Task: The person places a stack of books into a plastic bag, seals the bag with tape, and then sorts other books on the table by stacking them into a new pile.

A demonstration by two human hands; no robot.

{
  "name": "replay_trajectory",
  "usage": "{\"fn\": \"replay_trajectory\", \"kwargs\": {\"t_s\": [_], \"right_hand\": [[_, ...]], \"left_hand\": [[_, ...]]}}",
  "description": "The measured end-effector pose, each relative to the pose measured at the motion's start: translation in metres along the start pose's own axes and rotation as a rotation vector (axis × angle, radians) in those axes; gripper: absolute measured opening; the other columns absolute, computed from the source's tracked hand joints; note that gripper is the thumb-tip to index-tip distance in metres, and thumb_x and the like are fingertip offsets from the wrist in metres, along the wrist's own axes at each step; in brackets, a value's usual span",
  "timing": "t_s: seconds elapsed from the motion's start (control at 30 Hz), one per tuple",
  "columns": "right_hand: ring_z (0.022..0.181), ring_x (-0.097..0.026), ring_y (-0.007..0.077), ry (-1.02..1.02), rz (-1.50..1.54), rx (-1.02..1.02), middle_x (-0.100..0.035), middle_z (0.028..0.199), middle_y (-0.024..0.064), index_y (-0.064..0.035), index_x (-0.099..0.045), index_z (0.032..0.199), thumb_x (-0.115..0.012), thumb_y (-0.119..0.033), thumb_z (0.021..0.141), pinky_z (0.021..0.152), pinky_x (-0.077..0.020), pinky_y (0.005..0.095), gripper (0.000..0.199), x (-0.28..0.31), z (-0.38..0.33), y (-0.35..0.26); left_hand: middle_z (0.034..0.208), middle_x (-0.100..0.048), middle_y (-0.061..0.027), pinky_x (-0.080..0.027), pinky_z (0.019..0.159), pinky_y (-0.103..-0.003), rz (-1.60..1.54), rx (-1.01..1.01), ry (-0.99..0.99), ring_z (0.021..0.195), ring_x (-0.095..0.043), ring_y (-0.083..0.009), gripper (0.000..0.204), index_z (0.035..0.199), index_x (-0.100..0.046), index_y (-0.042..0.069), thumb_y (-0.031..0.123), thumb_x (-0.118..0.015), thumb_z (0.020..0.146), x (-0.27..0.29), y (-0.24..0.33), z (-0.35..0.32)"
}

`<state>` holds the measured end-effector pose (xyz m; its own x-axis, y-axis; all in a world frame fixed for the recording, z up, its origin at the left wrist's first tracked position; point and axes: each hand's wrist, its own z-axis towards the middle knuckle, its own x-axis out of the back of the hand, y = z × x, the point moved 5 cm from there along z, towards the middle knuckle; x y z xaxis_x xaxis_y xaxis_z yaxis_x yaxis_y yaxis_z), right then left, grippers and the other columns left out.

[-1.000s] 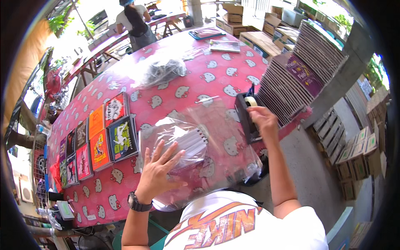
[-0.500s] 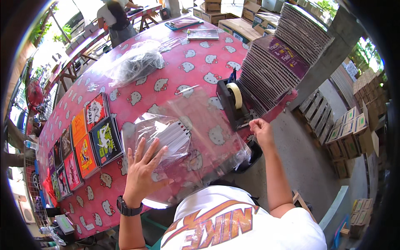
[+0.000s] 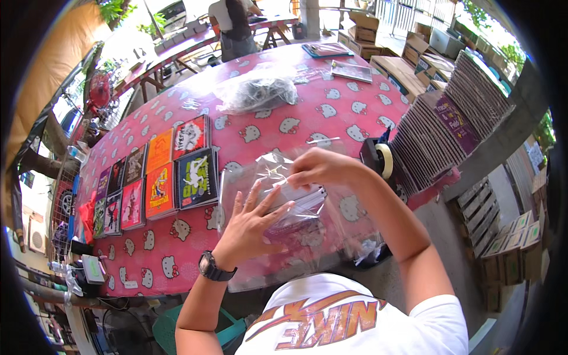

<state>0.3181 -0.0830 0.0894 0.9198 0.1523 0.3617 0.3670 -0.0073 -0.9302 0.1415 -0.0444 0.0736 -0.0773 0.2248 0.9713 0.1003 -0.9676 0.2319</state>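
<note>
A clear plastic bag [image 3: 275, 160] with a white-edged stack [image 3: 305, 206] inside, perhaps notebooks, lies on the pink tablecloth before me. My left hand [image 3: 254, 225] presses flat on it, fingers spread. Over the bag's far part my right hand [image 3: 319, 168] is closed in a pinch, its fingertips at the plastic beside my left fingertips. Whatever it pinches is too small to make out. To the right stands a black tape dispenser [image 3: 371, 155] with a pale roll of tape [image 3: 385, 161]. More clear plastic sheets spread under and around the bag.
Rows of colourful notebooks [image 3: 198, 177] lie on the left. A bundle of clear plastic [image 3: 260, 94] rests farther back. Tall stacks of notebooks [image 3: 423, 145] rise at the table's right edge, with cardboard boxes [image 3: 393, 74] beyond. Another person [image 3: 234, 29] stands at a far table.
My right hand has swung left from the tape dispenser's front end to the plastic bag, still pinched. My left hand stays flat on the bag. The view has shifted left.
</note>
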Motion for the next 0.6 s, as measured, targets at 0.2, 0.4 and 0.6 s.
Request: {"fn": "replay_trajectory", "kwargs": {"t_s": [0.2,0.4,0.6], "right_hand": [[0.081,-0.064,0.0225,-0.036,-1.019,-0.321,-0.066,0.082,0.0108,-0.0047,-0.068,0.086,-0.071,-0.053,0.064,0.070,-0.0496,0.0326,0.053,-0.028,0.031,-0.025],[0.079,-0.062,0.0222,0.081,-0.807,-0.042,-0.067,0.085,0.0068,-0.0069,-0.068,0.083,-0.078,-0.043,0.059,0.072,-0.0484,0.0321,0.045,0.024,-0.031,0.006],[0.082,-0.059,0.0203,0.434,-0.497,0.699,-0.066,0.089,0.0068,-0.0065,-0.066,0.095,-0.077,-0.019,0.067,0.077,-0.0455,0.0340,0.032,-0.043,-0.044,-0.045]], "left_hand": [[0.150,-0.013,-0.0107,-0.011,0.105,-0.061,0.024,0.008,0.028,0.137,-0.004,-0.0406,0.088,0.134,-0.041,0.031,0.046,-0.077,0.055,-0.002,-0.006,-0.008],[0.143,-0.029,-0.0193,-0.025,0.105,-0.045,-0.376,0.074,0.506,0.132,-0.027,-0.0347,0.089,0.137,-0.034,0.005,0.046,-0.073,0.068,-0.007,-0.031,-0.028],[0.102,-0.064,-0.0034,-0.046,0.080,-0.024,-1.280,0.380,0.224,0.088,-0.058,-0.0087,0.040,0.115,-0.056,-0.001,0.024,-0.064,0.085,-0.029,-0.061,0.006]]}}
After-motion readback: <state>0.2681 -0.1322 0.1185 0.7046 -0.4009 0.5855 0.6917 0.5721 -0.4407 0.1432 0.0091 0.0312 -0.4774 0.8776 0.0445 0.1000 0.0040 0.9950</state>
